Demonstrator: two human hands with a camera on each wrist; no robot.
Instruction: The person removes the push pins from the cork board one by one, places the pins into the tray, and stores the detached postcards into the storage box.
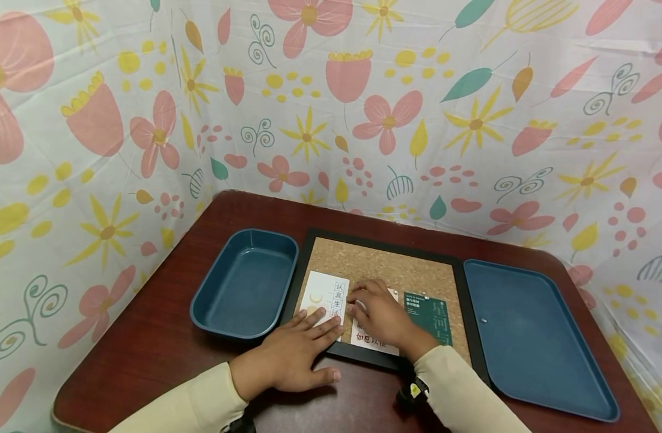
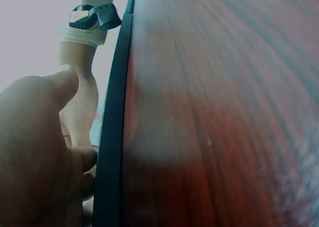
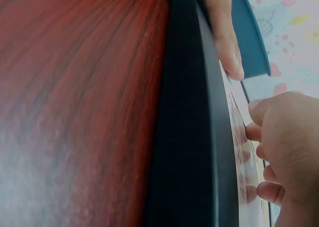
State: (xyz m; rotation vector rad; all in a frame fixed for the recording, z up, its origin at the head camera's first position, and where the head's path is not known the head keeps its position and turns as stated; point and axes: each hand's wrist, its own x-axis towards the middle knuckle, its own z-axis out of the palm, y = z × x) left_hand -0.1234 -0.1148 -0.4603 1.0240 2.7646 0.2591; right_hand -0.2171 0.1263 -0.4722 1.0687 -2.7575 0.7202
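Observation:
My left hand [image 1: 295, 352] lies with fingers spread over the lower part of a white card [image 1: 322, 291], printed with a crescent and a column of characters. The card rests on a framed cork board [image 1: 385, 264]. Curled over the middle card [image 1: 385, 347], which has red writing, is my right hand [image 1: 382, 316]. Its fingertips [image 3: 251, 192] are right at the card's surface in the right wrist view; I cannot tell whether they pinch anything small. A green card [image 1: 433, 316] sits to the right, with a small shiny pin [image 1: 426, 297] near its top edge.
A deep blue tray [image 1: 201, 288] stands left of the board. At the right, a shallow blue tray [image 1: 547, 349] holds one small shiny piece [image 1: 484, 320]. The dark red table [image 1: 147, 361] backs onto a flower-print curtain [image 1: 309, 144].

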